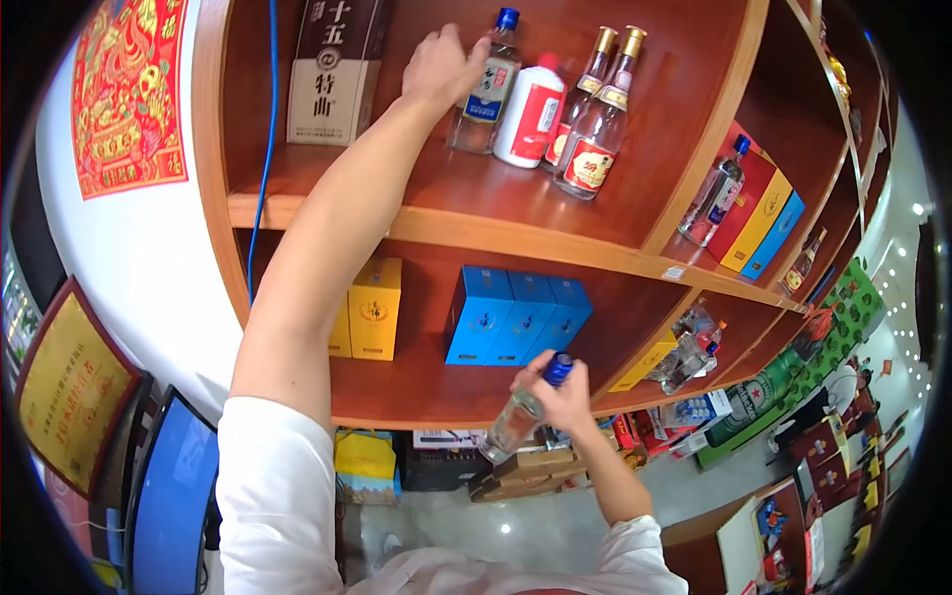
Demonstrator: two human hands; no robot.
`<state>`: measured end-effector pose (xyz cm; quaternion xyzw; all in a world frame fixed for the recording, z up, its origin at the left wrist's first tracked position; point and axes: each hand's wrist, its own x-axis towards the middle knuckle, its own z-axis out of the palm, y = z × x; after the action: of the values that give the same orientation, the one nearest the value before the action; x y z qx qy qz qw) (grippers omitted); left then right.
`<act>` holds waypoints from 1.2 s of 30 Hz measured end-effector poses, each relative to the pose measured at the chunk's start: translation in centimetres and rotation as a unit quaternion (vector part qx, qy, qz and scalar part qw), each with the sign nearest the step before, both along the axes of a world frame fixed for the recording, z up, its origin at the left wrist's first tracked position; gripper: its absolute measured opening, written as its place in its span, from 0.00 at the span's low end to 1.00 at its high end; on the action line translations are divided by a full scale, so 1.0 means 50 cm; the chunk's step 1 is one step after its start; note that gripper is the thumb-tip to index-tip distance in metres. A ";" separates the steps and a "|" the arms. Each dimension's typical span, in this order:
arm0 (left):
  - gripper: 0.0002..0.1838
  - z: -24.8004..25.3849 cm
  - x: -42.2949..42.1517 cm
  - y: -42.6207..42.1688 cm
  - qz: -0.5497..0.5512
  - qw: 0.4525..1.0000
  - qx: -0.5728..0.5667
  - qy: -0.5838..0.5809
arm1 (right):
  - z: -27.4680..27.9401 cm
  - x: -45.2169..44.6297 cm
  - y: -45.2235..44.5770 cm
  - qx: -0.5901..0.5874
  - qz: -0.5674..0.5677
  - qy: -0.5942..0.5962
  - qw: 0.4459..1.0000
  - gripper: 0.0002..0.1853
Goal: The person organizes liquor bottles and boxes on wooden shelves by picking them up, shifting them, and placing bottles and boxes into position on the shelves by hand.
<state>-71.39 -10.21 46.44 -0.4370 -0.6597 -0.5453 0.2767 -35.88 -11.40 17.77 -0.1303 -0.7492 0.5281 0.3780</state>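
Note:
My left hand (441,71) reaches up onto the upper shelf, fingers apart, just left of a clear glass bottle (486,99) with a blue cap. Whether a fingertip touches that bottle I cannot tell. A white bottle (531,114) with a red label and two gold-capped clear bottles (592,139) stand upright to its right. My right hand (558,395) is closed around the upper part of another blue-capped clear bottle (512,426), held tilted in front of the lower shelf. Its base points down and left.
A tall brown and cream box (334,74) stands left of my left hand. Blue boxes (511,317) and yellow boxes (374,309) are on the lower shelf. A blue cable (269,129) hangs down the left side. Cartons (526,476) lie on the floor below.

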 end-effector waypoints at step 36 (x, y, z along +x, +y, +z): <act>0.17 0.074 -0.045 -0.082 -0.027 0.972 0.139 0.188 | 0.691 -0.719 0.243 0.475 -0.232 0.190 0.827 0.27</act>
<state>-73.63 -14.33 50.13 -0.5067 -0.5015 -0.5468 0.4390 -71.83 0.77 52.32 -0.0019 -0.7685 0.0175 0.6396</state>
